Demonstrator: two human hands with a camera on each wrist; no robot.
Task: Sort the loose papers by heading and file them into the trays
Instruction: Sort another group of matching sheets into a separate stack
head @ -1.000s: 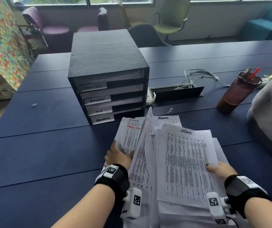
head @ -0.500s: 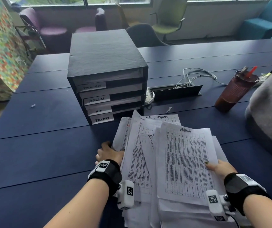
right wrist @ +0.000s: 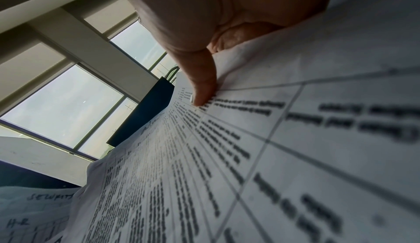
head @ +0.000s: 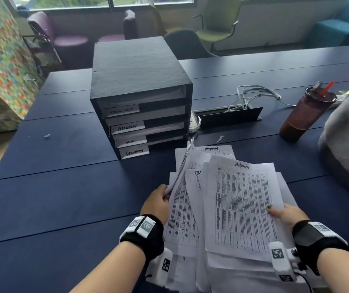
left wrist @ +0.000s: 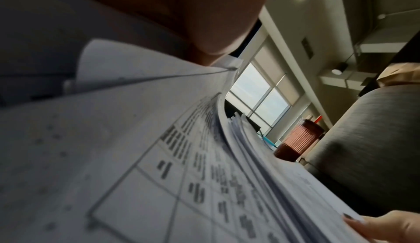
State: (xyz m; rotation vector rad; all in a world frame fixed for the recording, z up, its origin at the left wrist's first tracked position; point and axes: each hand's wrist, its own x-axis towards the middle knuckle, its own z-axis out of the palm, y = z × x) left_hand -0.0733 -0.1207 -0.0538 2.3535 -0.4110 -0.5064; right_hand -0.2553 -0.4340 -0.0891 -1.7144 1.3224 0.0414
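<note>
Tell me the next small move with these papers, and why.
Probably lift the top sheet, headed "Admin", clear of the pile with the right hand, which holds its edge. The ADMIN tray is second from the top. The left hand grips the pile's left edge, steadying it.

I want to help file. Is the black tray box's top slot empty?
Not empty. In the head view, the black four-slot tray box shows white paper lying in its top slot, above the label.
</note>
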